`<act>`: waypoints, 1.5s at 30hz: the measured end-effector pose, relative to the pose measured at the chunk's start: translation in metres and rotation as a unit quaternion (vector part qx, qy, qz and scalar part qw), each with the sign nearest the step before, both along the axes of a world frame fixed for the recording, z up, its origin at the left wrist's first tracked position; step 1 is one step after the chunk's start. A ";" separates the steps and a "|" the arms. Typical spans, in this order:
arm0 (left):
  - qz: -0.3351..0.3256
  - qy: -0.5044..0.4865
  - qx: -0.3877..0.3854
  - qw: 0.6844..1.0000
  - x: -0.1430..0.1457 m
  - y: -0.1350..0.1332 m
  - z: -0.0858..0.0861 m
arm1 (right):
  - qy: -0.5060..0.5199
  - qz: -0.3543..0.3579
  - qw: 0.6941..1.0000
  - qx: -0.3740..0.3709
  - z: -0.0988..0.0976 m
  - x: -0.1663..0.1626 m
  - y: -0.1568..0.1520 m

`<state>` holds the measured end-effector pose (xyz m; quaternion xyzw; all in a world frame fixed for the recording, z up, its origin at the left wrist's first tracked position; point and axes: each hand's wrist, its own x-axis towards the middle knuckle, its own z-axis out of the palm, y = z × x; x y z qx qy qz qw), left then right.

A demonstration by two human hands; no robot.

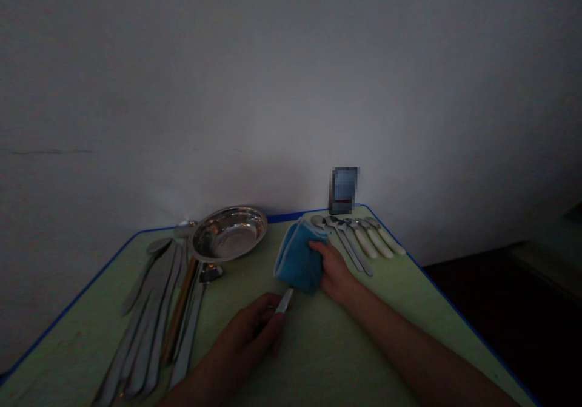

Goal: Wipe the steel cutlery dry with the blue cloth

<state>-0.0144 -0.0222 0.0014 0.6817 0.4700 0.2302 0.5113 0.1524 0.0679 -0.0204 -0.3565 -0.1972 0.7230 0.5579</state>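
My right hand [334, 270] is closed round a folded blue cloth [300, 261] with pale edging, held above the middle of the table. Just below and to the left, my left hand [254, 331] grips a shiny metal utensil handle [285, 301]. The handle points up toward the cloth's lower edge. Its other end is not visible, so I cannot tell what kind of utensil it is. Right of the cloth lie several spoons and forks, some all metal [350, 249] and some with cream handles [379, 243].
A round steel bowl [230, 255] stands at the back left of the green table [345, 346]. Several long metal serving utensils [152, 328], a wooden-handled one [179, 313] and a ladle [211, 272] lie near it. A blurred phone-like device [344, 190] leans against the wall [273, 91].
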 end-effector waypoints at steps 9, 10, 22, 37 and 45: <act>0.005 -0.002 -0.001 1.000 -0.001 0.000 -0.005 | 0.009 0.036 0.998 0.055 -0.001 0.000 -0.002; 0.004 0.000 0.000 1.000 -0.001 -0.001 -0.004 | 0.007 0.034 0.998 0.056 0.000 0.000 -0.002; 0.003 -0.006 -0.013 1.000 0.000 -0.001 -0.004 | -0.009 0.030 0.998 0.046 0.002 -0.001 -0.003; 0.001 -0.017 -0.021 1.000 0.000 -0.001 -0.004 | -0.010 0.039 0.998 0.041 0.004 -0.001 -0.003; -0.001 -0.016 -0.016 1.000 0.000 -0.001 -0.002 | 0.017 0.017 0.999 0.038 0.000 -0.001 -0.001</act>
